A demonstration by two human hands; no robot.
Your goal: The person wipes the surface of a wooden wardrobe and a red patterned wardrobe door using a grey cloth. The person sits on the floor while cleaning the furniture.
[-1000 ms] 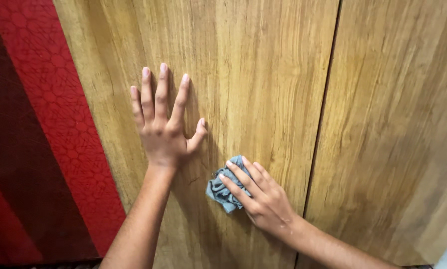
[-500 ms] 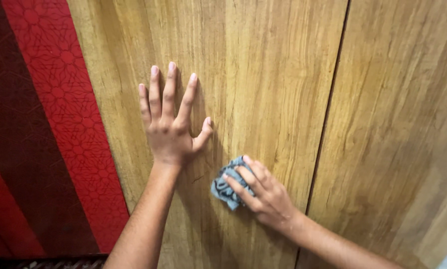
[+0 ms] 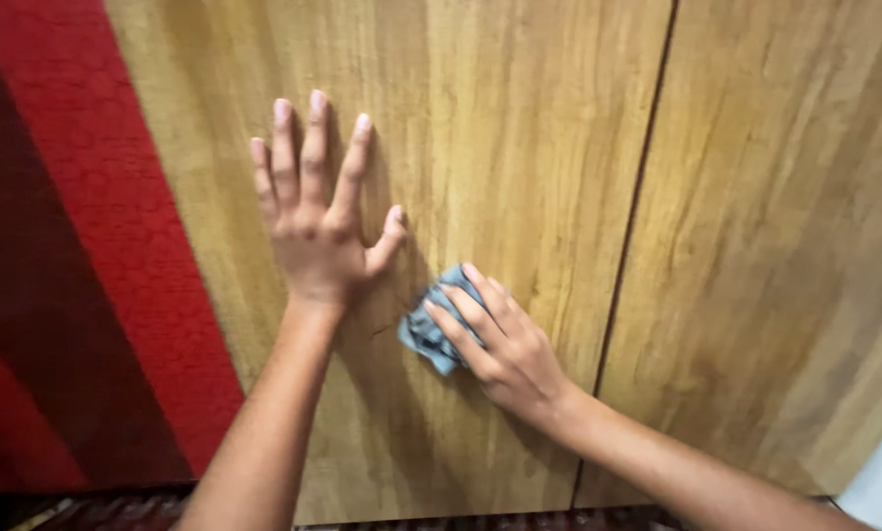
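L hand (image 3: 315, 231) open, flat on wooden door panel (image 3: 519, 128). R hand (image 3: 495, 339) presses crumpled blue-grey cloth (image 3: 423, 332) to panel, just right of L wrist. Risk: cloth slips from under fingers if pressure eases.

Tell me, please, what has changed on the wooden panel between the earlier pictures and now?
The right hand has slid the crumpled blue cloth a little up the wooden panel, closer to the left hand. Nothing was picked up or released. The left hand stays flat on the panel with fingers spread, and the right hand still presses the cloth against the wood.
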